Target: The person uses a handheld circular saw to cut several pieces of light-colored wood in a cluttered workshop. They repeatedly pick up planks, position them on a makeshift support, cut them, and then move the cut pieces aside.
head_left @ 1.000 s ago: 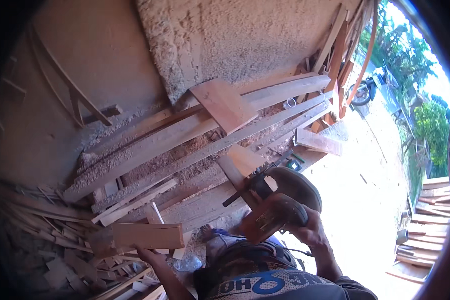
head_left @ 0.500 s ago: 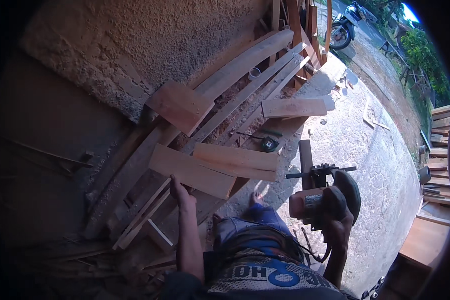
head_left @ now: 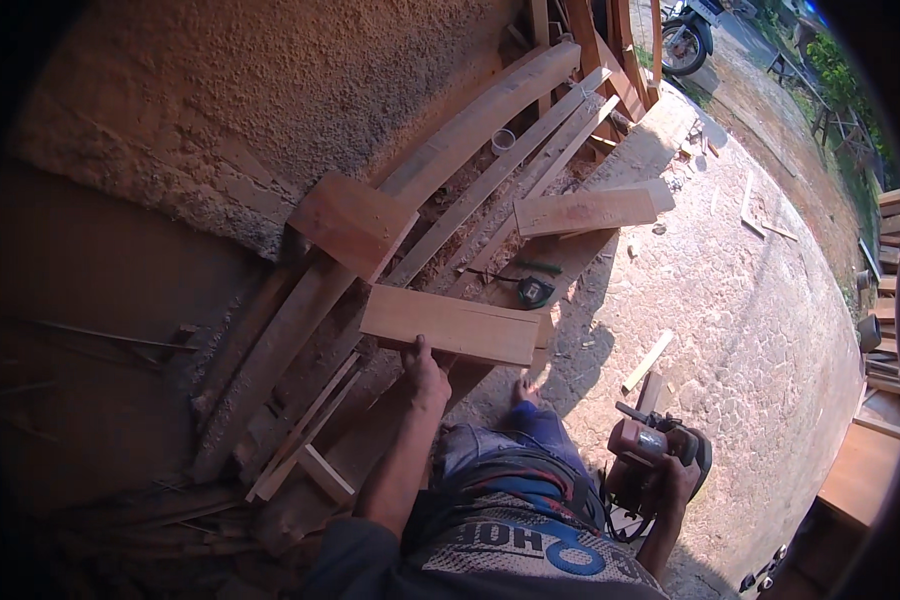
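My left hand (head_left: 428,374) grips the near edge of a pale wooden board (head_left: 448,324), thumb on top; the fingers beneath are hidden. Part of another piece of wood shows under the board's right end. Off to the right, my right hand (head_left: 682,482) is closed round the handle of a portable circular saw (head_left: 642,440), held low beside my leg and apart from the board. Just beyond the board lies a dark tape measure (head_left: 534,291).
A square-ended board (head_left: 353,225) and another short board (head_left: 585,211) rest on long timbers (head_left: 480,125) along the rough wall. A pale wood strip (head_left: 648,360) lies on the sunlit ground. My bare foot (head_left: 526,391) is close by. A motorbike (head_left: 685,45) stands far off.
The saw has dropped lower and nearer my body. My left hand has moved right and now holds a board that lies at a different angle. The pale strip on the ground now shows.
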Motion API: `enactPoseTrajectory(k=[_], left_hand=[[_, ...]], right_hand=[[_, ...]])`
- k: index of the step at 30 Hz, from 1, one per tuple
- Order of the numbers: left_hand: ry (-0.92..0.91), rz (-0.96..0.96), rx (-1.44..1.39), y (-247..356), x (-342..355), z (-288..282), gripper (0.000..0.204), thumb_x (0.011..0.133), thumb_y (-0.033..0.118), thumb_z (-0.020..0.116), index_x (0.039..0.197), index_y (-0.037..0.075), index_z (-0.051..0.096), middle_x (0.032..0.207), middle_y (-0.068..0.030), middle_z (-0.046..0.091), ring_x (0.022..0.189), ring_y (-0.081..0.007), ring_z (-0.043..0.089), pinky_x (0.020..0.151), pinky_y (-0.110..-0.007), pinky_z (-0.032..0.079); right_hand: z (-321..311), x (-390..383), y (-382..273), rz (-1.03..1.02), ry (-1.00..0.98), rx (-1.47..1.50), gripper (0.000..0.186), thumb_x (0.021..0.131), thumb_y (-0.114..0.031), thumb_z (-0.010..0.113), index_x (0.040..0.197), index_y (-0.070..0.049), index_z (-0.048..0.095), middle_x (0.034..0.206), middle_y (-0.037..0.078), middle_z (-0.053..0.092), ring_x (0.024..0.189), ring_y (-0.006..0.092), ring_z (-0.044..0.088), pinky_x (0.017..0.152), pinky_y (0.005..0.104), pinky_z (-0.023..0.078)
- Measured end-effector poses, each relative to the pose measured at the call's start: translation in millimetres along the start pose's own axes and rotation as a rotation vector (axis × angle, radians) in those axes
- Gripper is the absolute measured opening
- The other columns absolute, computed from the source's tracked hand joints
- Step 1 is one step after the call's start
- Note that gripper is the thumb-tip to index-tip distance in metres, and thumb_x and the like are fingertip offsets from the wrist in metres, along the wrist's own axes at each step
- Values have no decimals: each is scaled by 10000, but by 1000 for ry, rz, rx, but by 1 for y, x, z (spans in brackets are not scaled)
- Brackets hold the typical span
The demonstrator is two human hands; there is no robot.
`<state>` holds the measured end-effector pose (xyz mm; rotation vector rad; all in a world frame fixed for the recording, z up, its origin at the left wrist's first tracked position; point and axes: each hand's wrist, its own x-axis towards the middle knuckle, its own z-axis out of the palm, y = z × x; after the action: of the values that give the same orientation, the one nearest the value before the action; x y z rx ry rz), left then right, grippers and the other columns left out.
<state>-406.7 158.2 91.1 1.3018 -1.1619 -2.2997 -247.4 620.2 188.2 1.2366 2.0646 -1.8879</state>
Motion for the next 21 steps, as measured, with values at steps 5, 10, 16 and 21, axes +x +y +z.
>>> enactPoseTrajectory(k=[5,10,16,21], left_hand=[[-178,-86,-19,8,13,62,368,1053,323,550,1366,142,484,1270,-84,556,1063,-241,625,820,-415,618],[-248,-151,-74,-35,33,172,324,1023,257,612,1306,139,509,1210,-75,594,1044,-243,633,792,-417,618],[-177,-287,-116,-96,47,297,337,1011,321,632,1266,135,513,1172,-92,602,979,-259,659,766,-437,606],[-190,-465,255,-116,46,344,500,1019,497,547,1268,69,474,959,-196,695,676,-284,710,582,-381,621]], right_hand=[[-4,16,26,45,7,-48,376,694,-30,569,1049,-2,689,956,64,681,829,182,658,701,295,528],[-7,27,52,-80,-23,-108,314,718,-53,585,1001,0,711,942,60,703,855,174,678,767,308,544],[10,8,20,116,11,-145,327,701,-35,615,1009,-6,720,951,61,710,882,184,689,811,286,543],[-20,34,109,146,-64,49,376,729,-12,608,1104,2,629,1080,120,678,1015,210,667,898,301,526]])
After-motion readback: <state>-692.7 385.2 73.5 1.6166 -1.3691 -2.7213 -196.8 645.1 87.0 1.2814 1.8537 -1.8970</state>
